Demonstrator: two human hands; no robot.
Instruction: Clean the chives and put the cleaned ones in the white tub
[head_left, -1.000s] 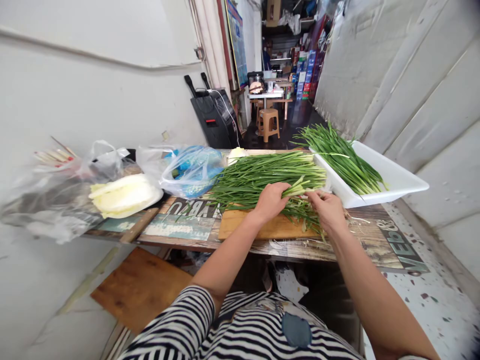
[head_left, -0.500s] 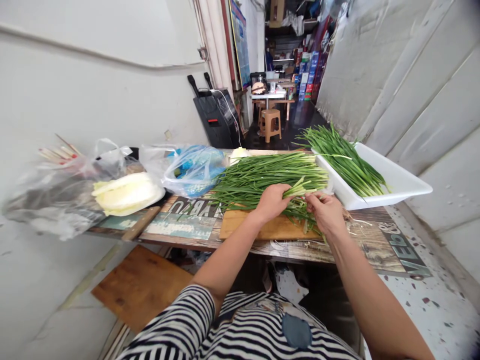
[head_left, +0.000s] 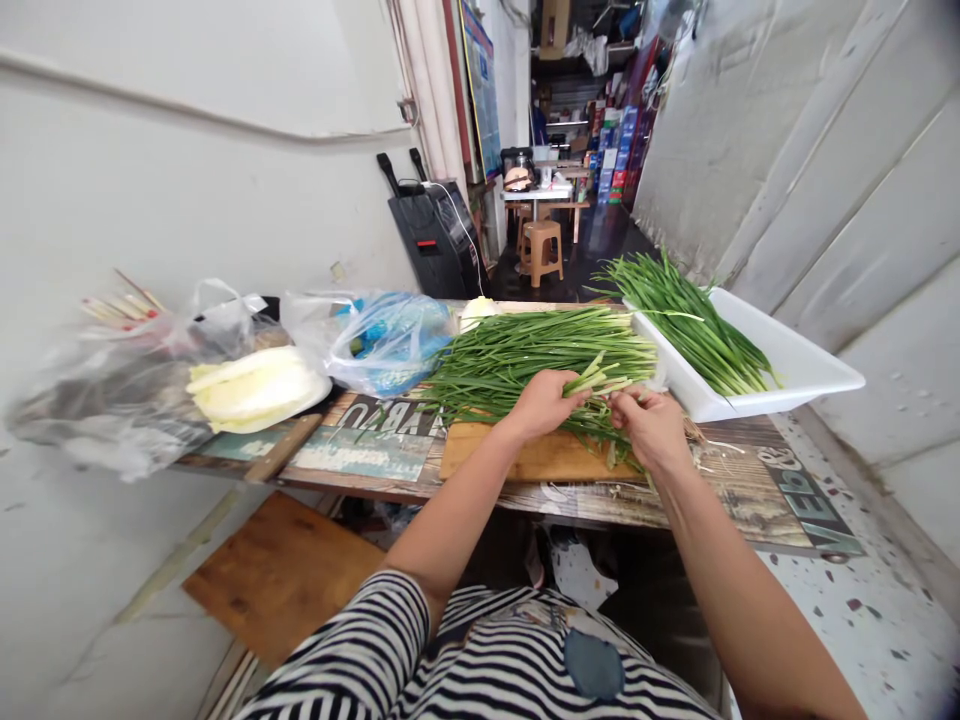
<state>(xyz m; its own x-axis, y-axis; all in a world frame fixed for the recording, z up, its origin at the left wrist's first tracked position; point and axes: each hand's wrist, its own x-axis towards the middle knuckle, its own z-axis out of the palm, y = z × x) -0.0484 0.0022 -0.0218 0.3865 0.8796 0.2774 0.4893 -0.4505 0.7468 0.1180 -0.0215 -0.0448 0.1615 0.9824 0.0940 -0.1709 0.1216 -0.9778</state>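
My left hand is closed around a small bunch of garlic chives, its pale stalk ends pointing right. Just right of it, my right hand pinches at the stalk ends with thumb and forefinger; what exactly lies between the fingertips is partly hidden. Behind both hands a large heap of garlic chives lies across a wooden cutting board, leaves to the left and pale ends to the right. Loose trimmings are scattered under and beside my right hand.
A white tray holding more chives stands at the right. Left on the table are a knife with a wooden handle, a napa cabbage and plastic bags. Behind are a black speaker and a stool.
Both hands stay nearly in place over the board. The stalk ends in my left hand have shifted very slightly; the view has moved a little.
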